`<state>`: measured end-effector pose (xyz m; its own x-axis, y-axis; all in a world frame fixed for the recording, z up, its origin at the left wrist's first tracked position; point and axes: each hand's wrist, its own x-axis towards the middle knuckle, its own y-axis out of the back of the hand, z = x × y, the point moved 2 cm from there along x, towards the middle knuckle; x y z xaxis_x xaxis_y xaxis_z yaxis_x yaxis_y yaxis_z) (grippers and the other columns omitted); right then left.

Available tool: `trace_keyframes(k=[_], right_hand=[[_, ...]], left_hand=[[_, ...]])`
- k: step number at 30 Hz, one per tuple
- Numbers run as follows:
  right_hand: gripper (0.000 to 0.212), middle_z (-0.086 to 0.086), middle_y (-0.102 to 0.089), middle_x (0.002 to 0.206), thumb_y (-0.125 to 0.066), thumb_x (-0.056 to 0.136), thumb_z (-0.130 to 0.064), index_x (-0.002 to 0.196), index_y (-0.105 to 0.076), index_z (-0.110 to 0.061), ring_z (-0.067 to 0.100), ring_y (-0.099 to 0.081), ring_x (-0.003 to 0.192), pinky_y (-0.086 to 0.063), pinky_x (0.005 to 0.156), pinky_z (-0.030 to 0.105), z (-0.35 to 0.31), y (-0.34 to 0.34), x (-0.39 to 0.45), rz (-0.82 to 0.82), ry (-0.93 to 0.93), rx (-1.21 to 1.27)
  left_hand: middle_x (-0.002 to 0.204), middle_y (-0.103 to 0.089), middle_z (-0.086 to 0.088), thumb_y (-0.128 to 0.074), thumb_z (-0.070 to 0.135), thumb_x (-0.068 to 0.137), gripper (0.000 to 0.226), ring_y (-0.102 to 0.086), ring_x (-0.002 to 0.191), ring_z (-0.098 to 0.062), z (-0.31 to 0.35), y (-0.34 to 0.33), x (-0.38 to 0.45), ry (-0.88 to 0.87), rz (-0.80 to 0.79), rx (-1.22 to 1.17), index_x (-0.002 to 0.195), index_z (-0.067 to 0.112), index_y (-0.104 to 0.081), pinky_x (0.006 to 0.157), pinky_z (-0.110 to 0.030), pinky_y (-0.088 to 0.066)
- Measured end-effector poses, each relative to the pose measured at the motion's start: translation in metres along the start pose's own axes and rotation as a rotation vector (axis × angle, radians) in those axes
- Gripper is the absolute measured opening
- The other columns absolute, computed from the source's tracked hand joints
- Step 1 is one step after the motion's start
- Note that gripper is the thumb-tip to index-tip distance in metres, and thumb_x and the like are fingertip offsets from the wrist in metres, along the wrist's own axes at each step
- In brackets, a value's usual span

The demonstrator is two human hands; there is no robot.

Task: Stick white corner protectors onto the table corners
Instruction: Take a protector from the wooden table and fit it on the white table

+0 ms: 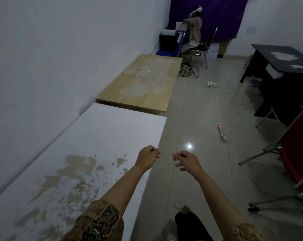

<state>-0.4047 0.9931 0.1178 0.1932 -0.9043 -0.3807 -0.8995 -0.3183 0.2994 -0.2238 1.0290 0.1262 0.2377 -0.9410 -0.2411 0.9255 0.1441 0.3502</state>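
My left hand point(147, 157) hovers over the right edge of the white table point(98, 136), its fingers curled into a loose fist with nothing showing in it. My right hand point(187, 160) hangs beside it over the floor, fingers relaxed and slightly spread, holding nothing. Several small white corner protectors point(145, 72) lie in a cluster on the wooden table point(147, 100) farther ahead, out of reach. The white table's far right corner point(165, 117) is bare.
Both tables stand against the left wall. Two power strips point(222, 133) point(211, 84) and cables lie on the tiled floor. A black desk point(275, 66) and a red chair point(296, 153) stand on the right. A person sits at the back point(195, 30).
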Motion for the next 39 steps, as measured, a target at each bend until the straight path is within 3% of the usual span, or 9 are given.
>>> trace_keyframes(k=[3, 9, 17, 25, 31, 39], right_hand=[[0.021, 0.005, -0.068, 0.101, -0.049, 0.095, -0.013, 0.106, -0.067, -0.009, 0.016, -0.061, 0.074, -0.048, 0.06, 0.022, -0.012, 0.029, 0.049, 0.005, 0.014, -0.004], [0.019, 0.005, -0.069, 0.098, -0.049, 0.094, -0.011, 0.101, -0.067, -0.011, 0.014, -0.059, 0.069, -0.045, 0.058, 0.022, -0.046, 0.106, 0.174, -0.042, 0.07, -0.072], [0.021, 0.004, -0.069, 0.097, -0.048, 0.094, -0.01, 0.103, -0.067, -0.009, 0.012, -0.06, 0.069, -0.045, 0.056, 0.019, -0.091, 0.177, 0.282, -0.149, 0.113, -0.175], [0.021, 0.003, -0.069, 0.096, -0.049, 0.094, -0.012, 0.104, -0.067, -0.009, 0.013, -0.061, 0.07, -0.045, 0.056, 0.02, -0.132, 0.193, 0.394, -0.221, 0.157, -0.181], [0.02, 0.003, -0.069, 0.095, -0.048, 0.095, -0.012, 0.103, -0.067, -0.009, 0.011, -0.061, 0.067, -0.045, 0.053, 0.017, -0.179, 0.199, 0.518, -0.249, 0.205, -0.241], [0.02, 0.003, -0.07, 0.094, -0.048, 0.095, -0.011, 0.097, -0.067, -0.014, 0.01, -0.062, 0.066, -0.046, 0.053, 0.018, -0.225, 0.221, 0.661, -0.233, 0.159, -0.214]], left_hand=[[0.079, -0.063, -0.001, -0.044, 0.014, 0.095, 0.021, -0.054, 0.066, -0.012, 0.02, -0.028, 0.055, -0.013, -0.013, 0.023, 0.086, 0.009, -0.063, 0.058, -0.02, -0.045], [0.084, -0.062, -0.002, -0.042, 0.015, 0.097, 0.023, -0.055, 0.071, -0.012, 0.073, -0.091, 0.189, 0.04, 0.086, 0.006, 0.09, 0.009, -0.062, 0.06, -0.017, -0.043], [0.085, -0.062, -0.004, -0.042, 0.018, 0.098, 0.022, -0.055, 0.072, -0.014, 0.115, -0.133, 0.291, 0.116, 0.148, -0.032, 0.09, 0.011, -0.062, 0.063, -0.02, -0.045], [0.08, -0.062, -0.004, -0.046, 0.016, 0.096, 0.021, -0.055, 0.07, -0.015, 0.149, -0.126, 0.421, 0.145, 0.198, -0.047, 0.088, 0.005, -0.062, 0.062, -0.022, -0.044], [0.074, -0.059, -0.003, -0.047, 0.013, 0.095, 0.02, -0.05, 0.057, -0.013, 0.182, -0.104, 0.549, 0.127, 0.25, -0.077, 0.084, 0.003, -0.06, 0.042, -0.012, -0.037], [0.074, -0.058, -0.002, -0.044, 0.017, 0.098, 0.025, -0.05, 0.06, -0.013, 0.209, -0.078, 0.701, 0.147, 0.255, -0.06, 0.084, 0.005, -0.06, 0.051, -0.019, -0.039]])
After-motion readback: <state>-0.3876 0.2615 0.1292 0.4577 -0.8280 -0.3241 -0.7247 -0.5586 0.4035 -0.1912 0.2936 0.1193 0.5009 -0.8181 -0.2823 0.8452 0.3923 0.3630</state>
